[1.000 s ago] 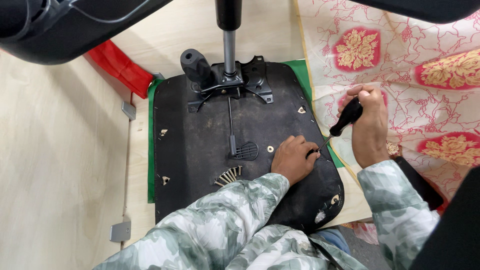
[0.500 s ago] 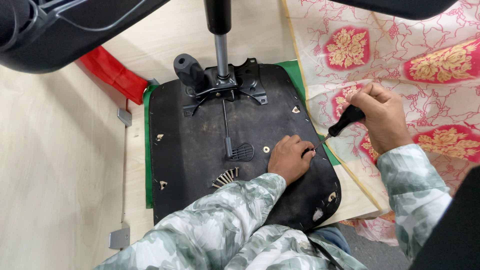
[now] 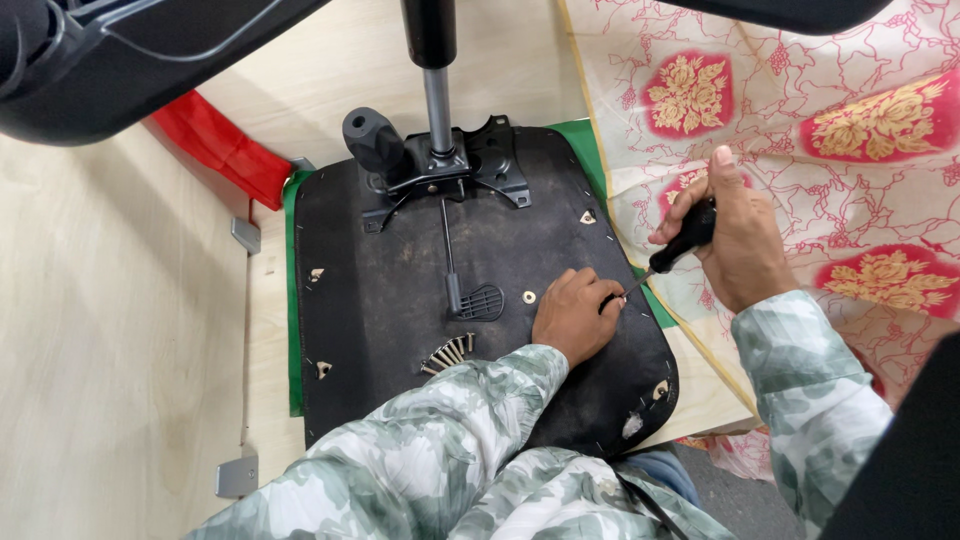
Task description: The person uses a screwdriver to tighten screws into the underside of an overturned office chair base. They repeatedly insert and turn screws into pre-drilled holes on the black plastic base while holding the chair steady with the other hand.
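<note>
Gripping screwdriver (image 3: pixel 678 245) btwn both hands.

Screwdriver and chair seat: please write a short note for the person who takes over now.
Right hand grips the black-handled screwdriver, tip down at the right edge of the upturned black chair seat.
Left hand rests on the seat, fingers at the tip; whether a screw sits there cannot be seen.
Loose screws lie in a small pile on the seat; a washer lies near the left hand.
Done: the mechanism plate with gas cylinder sits on the seat.
Left: the pile is still unused.
</note>
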